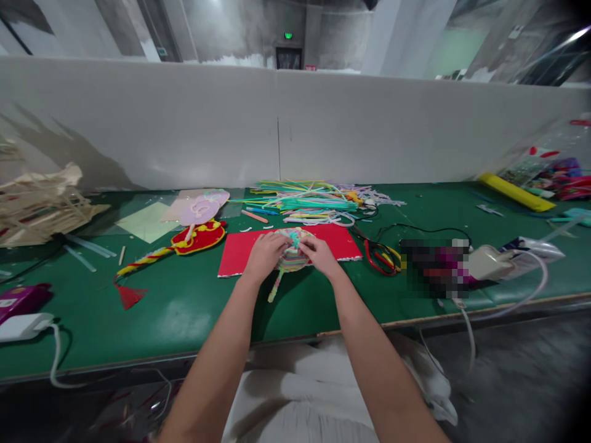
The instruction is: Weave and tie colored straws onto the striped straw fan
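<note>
A small round fan point(293, 263) in striped pastel colours, with a twisted handle point(276, 288) pointing toward me, is between my hands above a red sheet point(344, 242). My left hand point(269, 253) closes on the fan's left side, fingertips near its middle. From the right, my right hand point(318, 254) pinches at a turquoise piece point(294, 236) in the fan's centre. Fingers partly hide the fan's face. Just beyond the sheet lies a pile of pastel pipe cleaners point(314, 202).
Red-handled scissors point(381, 258) lie right of the sheet. A red and yellow fan point(201, 237) with a tassel point(130, 296) lies left, near a lilac paper shape point(203, 207). Wooden sticks point(41, 206) stand far left. A glue gun point(489, 263) is at right. A white partition point(194, 129) backs the table.
</note>
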A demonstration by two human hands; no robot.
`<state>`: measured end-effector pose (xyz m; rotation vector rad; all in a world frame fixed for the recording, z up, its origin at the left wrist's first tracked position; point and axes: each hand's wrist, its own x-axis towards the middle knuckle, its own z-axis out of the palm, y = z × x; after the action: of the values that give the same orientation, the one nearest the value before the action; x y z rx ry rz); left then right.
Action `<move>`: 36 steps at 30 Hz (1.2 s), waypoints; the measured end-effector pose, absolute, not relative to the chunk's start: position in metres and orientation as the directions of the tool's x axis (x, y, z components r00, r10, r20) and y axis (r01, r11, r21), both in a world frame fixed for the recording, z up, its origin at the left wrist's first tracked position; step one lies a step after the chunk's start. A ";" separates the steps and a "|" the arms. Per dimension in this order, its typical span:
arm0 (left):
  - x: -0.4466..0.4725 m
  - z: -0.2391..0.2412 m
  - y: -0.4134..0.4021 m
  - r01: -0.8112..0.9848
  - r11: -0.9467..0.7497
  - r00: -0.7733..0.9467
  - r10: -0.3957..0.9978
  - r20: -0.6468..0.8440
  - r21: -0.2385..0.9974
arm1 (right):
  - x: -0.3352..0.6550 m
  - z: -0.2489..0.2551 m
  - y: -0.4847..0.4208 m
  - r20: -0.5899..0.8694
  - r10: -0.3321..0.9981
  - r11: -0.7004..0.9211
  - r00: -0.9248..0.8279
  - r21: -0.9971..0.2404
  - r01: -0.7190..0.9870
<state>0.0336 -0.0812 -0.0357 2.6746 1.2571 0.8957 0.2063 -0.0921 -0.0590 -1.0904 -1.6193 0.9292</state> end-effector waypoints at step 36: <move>0.051 -0.051 -0.079 0.429 -0.435 0.256 0.899 0.355 0.791 | 0.199 -0.056 -0.098 0.406 0.898 0.438 -0.167 -0.802 0.406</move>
<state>0.0510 -0.0787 -0.0515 1.9794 1.2007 1.1042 0.1990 -0.0975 -0.0564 -1.1249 -1.7615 0.6652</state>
